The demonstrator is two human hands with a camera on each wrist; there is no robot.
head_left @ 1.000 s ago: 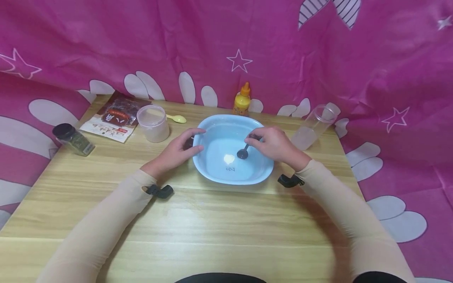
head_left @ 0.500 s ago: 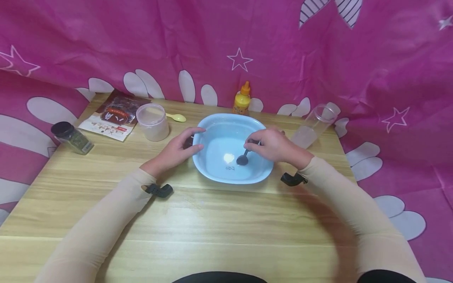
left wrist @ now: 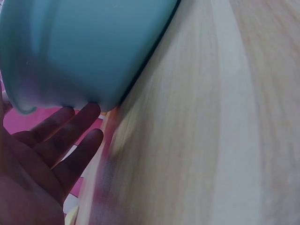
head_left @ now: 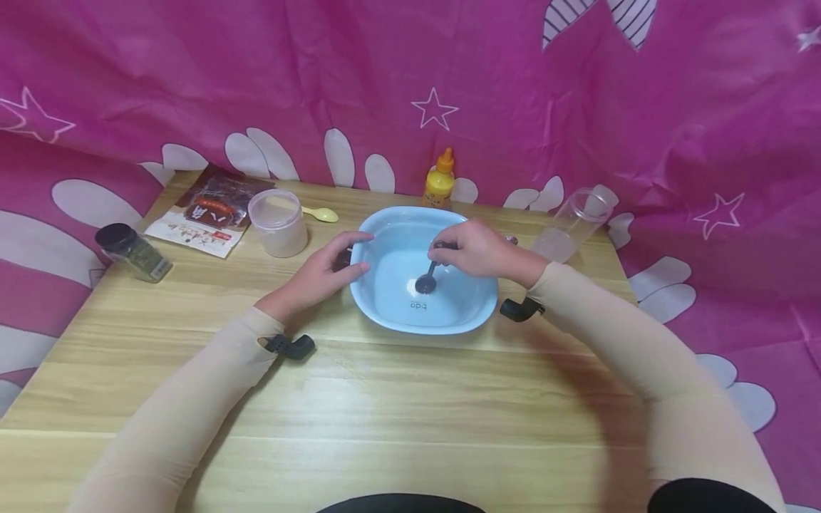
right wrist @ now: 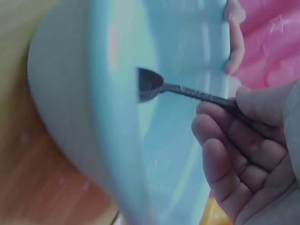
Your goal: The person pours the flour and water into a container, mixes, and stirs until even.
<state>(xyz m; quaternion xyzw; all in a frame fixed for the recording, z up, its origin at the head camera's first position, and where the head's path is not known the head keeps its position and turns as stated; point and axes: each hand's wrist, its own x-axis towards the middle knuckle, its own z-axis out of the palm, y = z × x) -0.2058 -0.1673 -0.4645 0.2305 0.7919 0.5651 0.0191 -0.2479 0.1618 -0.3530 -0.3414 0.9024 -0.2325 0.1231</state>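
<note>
A light blue bowl (head_left: 471, 309) sits mid-table with a little white powder at its bottom. My right hand (head_left: 474, 251) pinches the handle of a small black spoon (head_left: 426, 283), whose head rests on the bowl's floor by the powder. The right wrist view shows the same spoon (right wrist: 154, 85) inside the bowl (right wrist: 70, 103) with my right hand (right wrist: 243, 154) around its handle. My left hand (head_left: 323, 267) holds the bowl's left rim, thumb on the edge. From the left wrist camera, the left hand (left wrist: 51, 154) has its fingers straight against the bowl's outer wall (left wrist: 79, 51).
A lidded clear tub (head_left: 278, 222), a yellow spoon (head_left: 321, 213), a snack packet (head_left: 207, 211) and a dark-capped spice jar (head_left: 131, 251) lie at the left. A yellow squeeze bottle (head_left: 440, 179) stands behind the bowl. A clear jar (head_left: 571, 226) leans at the right.
My right hand has moved left across the bowl, carrying the spoon's head from right of the powder onto it. The left hand has stayed on the rim.
</note>
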